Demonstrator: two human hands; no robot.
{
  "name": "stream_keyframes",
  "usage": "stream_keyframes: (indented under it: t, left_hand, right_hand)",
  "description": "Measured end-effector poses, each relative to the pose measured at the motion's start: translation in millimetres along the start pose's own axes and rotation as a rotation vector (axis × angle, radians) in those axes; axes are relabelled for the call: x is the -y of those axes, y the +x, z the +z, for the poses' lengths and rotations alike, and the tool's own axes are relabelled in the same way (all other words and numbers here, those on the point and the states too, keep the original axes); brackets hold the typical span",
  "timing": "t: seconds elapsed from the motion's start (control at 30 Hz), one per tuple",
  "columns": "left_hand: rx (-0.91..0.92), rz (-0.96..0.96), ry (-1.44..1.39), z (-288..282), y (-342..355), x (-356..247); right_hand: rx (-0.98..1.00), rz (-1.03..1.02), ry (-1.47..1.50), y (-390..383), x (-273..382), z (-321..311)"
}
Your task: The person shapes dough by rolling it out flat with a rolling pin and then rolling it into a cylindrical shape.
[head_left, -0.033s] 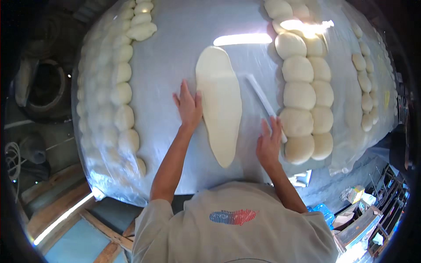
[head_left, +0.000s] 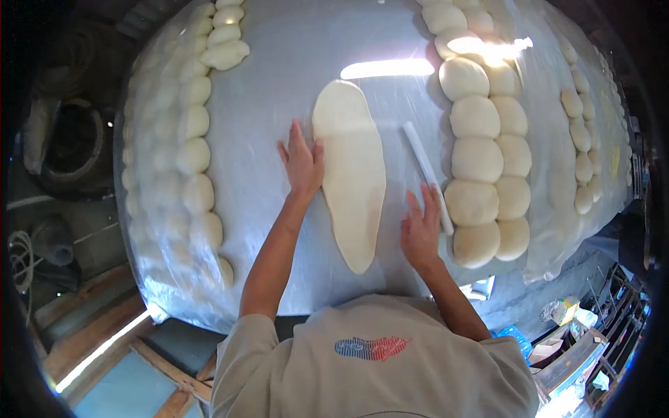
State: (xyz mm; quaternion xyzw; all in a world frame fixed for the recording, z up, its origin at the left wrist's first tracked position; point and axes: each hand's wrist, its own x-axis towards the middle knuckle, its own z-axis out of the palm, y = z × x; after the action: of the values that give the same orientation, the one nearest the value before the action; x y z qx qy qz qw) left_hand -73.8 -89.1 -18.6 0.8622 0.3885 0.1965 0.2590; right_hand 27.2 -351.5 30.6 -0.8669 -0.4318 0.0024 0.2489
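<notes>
A long, flat sheet of rolled dough lies lengthwise in front of me, widest in its middle and tapering toward me. My left hand is open at its left edge, with the thumb at the dough's rim and the fingers pointing away from me. To the right of the sheet a slim white rolling pin lies at a slant on the tabletop. My right hand is beside its near end, fingers spread and extended; whether a fingertip touches the pin is hard to tell.
The grey metal table carries paired rows of round dough balls close on the right. At the left, more dough balls sit partly under clear plastic sheeting. Further right are smaller dough pieces and more plastic.
My right hand has loosened from the rolling pin and its fingers have spread. The pin's far end has shifted slightly right. My left hand stays by the dough.
</notes>
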Motion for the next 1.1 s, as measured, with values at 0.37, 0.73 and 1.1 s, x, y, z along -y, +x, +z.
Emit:
stream_keyframes:
  t: [0.37,0.73,1.1]
  left_hand:
    - [-0.019,0.209,-0.049,28.3,117.9,0.4]
    - [0.337,-0.008,-0.832,-177.5,26.2,-113.5]
    - [-0.007,0.157,-0.633,-267.1,48.5,-159.7]
  right_hand:
    - [0.143,-0.126,0.212,248.7,20.5,101.5]
    - [0.483,0.008,1.095,168.8,67.6,-116.2]
    - [0.341,-0.115,1.063,224.8,119.0,-198.1]
